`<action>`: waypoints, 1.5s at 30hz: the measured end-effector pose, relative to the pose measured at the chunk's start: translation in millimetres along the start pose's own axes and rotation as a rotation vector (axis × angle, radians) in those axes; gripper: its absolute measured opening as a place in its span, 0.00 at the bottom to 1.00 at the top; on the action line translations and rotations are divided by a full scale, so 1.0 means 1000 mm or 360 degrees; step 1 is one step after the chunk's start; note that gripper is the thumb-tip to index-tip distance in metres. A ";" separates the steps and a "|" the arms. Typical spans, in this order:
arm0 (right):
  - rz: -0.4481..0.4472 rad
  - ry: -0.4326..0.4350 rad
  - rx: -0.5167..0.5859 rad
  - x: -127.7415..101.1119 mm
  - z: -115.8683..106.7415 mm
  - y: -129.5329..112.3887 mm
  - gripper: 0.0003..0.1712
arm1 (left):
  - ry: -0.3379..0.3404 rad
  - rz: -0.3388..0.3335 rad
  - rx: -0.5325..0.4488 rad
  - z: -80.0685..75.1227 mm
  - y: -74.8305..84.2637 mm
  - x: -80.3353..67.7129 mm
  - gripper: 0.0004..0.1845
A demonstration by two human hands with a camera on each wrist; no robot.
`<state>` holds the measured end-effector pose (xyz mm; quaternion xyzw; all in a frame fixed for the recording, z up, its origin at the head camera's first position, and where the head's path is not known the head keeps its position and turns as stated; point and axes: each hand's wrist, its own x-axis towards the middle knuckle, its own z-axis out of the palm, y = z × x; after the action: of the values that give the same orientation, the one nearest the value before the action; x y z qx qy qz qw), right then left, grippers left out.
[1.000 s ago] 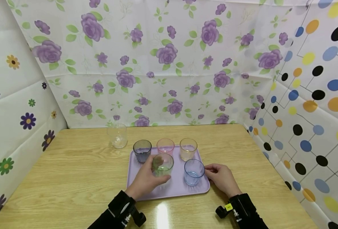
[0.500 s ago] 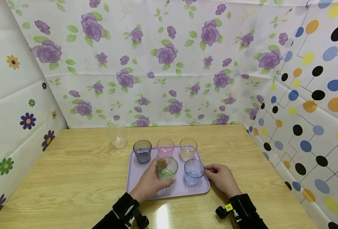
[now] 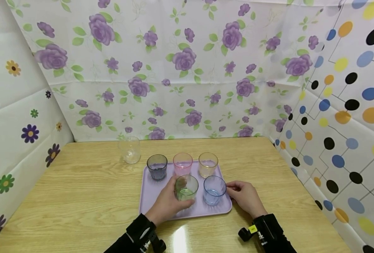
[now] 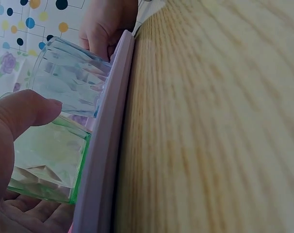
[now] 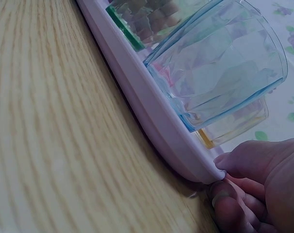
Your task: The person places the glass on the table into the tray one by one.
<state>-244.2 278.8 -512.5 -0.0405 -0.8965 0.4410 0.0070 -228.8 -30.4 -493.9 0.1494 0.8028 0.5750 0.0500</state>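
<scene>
My left hand [image 3: 167, 203] grips a green-tinted glass [image 3: 187, 189] round its side, thumb in front, low over the purple tray [image 3: 155, 207]. In the left wrist view the base of the green glass [image 4: 81, 167] is right at the tray's rim line. My right hand [image 3: 246, 197] pinches the tray's right edge, thumb on top and fingers beneath, as the right wrist view shows at the tray rim [image 5: 152, 116]. Just left of that hand a blue glass [image 3: 214, 191] stands upright on the tray. Behind are a dark grey glass [image 3: 157, 168], a pink glass [image 3: 182, 164] and a yellowish glass [image 3: 208, 166].
A clear glass object [image 3: 130, 150] stands on the wooden table [image 3: 88, 186] behind and left of the tray. Flowered sheeting [image 3: 187, 84] closes off the back, and a dotted sheet [image 3: 342, 130] the right side.
My left hand has carried the green glass to the right and toward me, closer to the blue glass, and it sits lower in view. The right hand has stayed at the tray edge.
</scene>
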 end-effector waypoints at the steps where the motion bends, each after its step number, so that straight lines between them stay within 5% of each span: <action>1: 0.0000 0.0000 0.0001 0.000 0.000 0.000 0.09 | -0.0004 -0.0003 0.0001 0.000 -0.001 0.000 0.44; 23: 0.0006 -0.0008 -0.0006 -0.001 0.001 -0.002 0.10 | -0.0046 -0.0070 -0.0100 0.000 -0.003 -0.005 0.51; 29: 0.0005 -0.0008 0.0014 -0.001 0.001 -0.001 0.10 | -0.0081 -0.0093 -0.0098 -0.006 -0.001 -0.006 0.56; 45: -0.0015 -0.0003 -0.0021 0.000 0.000 0.000 0.10 | 0.0028 -0.0045 -0.0098 -0.032 0.019 -0.009 0.53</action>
<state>-243.9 278.5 -512.7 -0.0360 -0.8996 0.4352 0.0080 -224.6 -56.8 -466.6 0.1313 0.7872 0.6000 0.0556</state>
